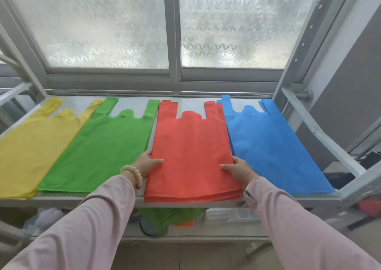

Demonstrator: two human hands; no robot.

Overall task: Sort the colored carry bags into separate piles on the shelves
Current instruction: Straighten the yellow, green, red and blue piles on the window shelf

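Note:
Four flat piles of carry bags lie side by side on a grey metal shelf [185,100]: yellow [31,146] at the left, then green [103,146], red [191,142], and blue [268,142] at the right. My left hand [146,163] grips the left edge of the red pile, thumb on top. My right hand [239,168] grips its right edge the same way. The red pile's near edge overhangs the shelf front. Handles point toward the window.
A frosted window [175,26] stands behind the shelf. Grey shelf uprights [305,49] rise at right and left. Below the shelf, green and orange bags [175,216] and a pale soft object [47,216] sit on a lower level.

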